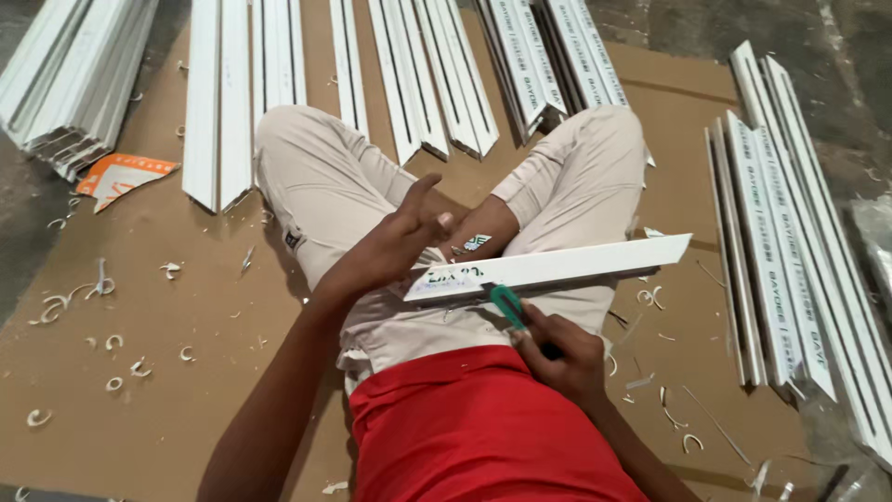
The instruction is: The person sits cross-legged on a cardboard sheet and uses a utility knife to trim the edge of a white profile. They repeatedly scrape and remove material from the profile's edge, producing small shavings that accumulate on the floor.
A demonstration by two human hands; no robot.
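Sitting cross-legged on cardboard (139, 409), my left hand (409, 237) grips a white plastic strip (557, 265) while my right hand (557, 358) pinches a green-handled knife (508, 305) against it.

workshop floor | white plastic profiles (218, 102) | shavings (56, 305) | cardboard sheet (167, 409)

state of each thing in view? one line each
White profile strip: held across the lap, ends mitre-cut.
Green-handled knife: tip against the strip's near edge.
Left hand: fingers gripping the strip.
Right hand: closed on the knife.
Other white strips: lying flat.
Shavings: scattered, curled.
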